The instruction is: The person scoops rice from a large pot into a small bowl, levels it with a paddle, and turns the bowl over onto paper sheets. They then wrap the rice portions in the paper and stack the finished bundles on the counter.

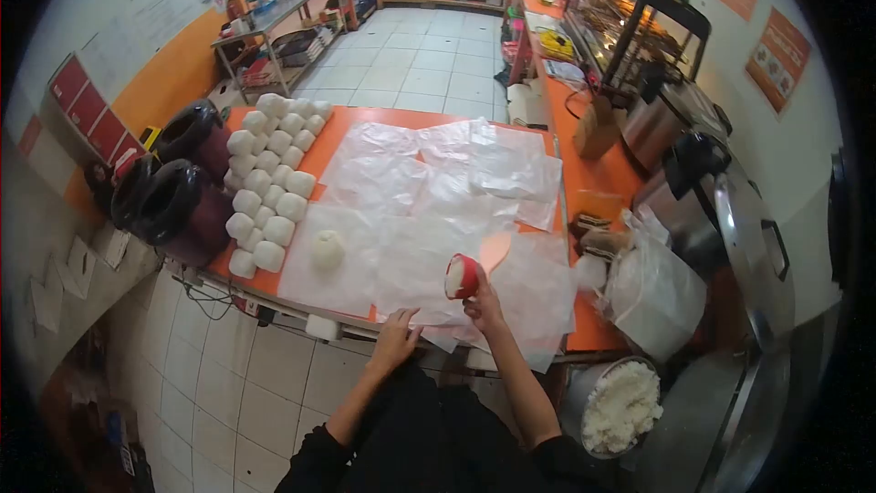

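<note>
My right hand (pixel 484 306) is closed around a small red cup (pixel 467 277), tilted with its opening to the left and something white inside. A peach-coloured rice paddle (pixel 495 250) sticks up just beyond the cup; whether the same hand grips its handle is hidden. My left hand (pixel 396 336) rests open at the table's near edge, fingertips on the translucent wrapping sheets (pixel 415 260). To the left, a round mound of rice (pixel 327 250) lies on one sheet. A metal pot (pixel 575 399) of white rice (pixel 622 407) stands low at my right.
Several white wrapped parcels (pixel 265 178) are stacked along the table's left side, beside dark lidded containers (pixel 187 205). On the right counter are a plastic bag (pixel 652 288), large steel cookers (pixel 671 119) and a glass display case (pixel 620 18). A tiled floor (pixel 411 55) lies beyond.
</note>
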{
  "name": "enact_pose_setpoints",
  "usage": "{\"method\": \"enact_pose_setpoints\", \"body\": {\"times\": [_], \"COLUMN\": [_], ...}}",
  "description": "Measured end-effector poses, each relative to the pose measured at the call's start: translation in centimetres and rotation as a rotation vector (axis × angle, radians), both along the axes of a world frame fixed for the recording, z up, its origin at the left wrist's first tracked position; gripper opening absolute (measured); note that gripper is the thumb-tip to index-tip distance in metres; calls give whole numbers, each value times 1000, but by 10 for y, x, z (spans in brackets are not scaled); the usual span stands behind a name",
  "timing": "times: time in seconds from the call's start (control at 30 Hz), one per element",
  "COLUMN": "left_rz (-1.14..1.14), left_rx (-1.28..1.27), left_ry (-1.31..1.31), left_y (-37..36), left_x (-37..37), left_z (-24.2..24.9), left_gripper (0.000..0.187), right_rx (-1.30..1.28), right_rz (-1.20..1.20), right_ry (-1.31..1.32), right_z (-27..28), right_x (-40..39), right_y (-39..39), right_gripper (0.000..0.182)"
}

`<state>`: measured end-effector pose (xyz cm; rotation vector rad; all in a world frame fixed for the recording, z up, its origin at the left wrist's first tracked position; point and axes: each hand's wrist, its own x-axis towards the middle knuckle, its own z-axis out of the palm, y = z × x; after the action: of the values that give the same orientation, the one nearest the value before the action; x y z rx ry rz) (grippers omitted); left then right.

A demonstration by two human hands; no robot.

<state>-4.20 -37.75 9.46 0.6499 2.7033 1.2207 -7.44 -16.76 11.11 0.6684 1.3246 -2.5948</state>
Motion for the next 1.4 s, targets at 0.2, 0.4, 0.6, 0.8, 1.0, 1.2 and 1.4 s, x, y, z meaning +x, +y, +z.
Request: {"method": "enact_pose_setpoints", "body": {"times": [0.2,0.4,0.6,0.8,1.0,1.2,1.4], "left_rz": [-153,-341,-413,-477,-370,-638,-1025], "left_rx": [-234,-295,-311,-271,606,826,784], "left_ry": [292,157,138,-28,-472,-690,-689], "left_y": [-13,-32,-36,-33,24,96,174], "left_x": [-29,-41,-50,-66,-73,-60,-29], "left_z": [-45,-60,-57,-29,39,48,86], "left_gripper": [43,40,34,39,62,86,86], "right_rx": [1602,1659,1635,1386,-273,-440,443], "right_rz": [273,282,148,-291,-338,-613,-857], "right_ry": [262,110,125,348,298,267,-318], "right_z": [-31,-28,-17,8,21,33,62], "right_x": [-46,-52,-52,-59,18,90,184], "right_y": [-55,-66,-70,-45,-9,-44,-17], "right_gripper": [69,70,68,57,54,41,38]}}
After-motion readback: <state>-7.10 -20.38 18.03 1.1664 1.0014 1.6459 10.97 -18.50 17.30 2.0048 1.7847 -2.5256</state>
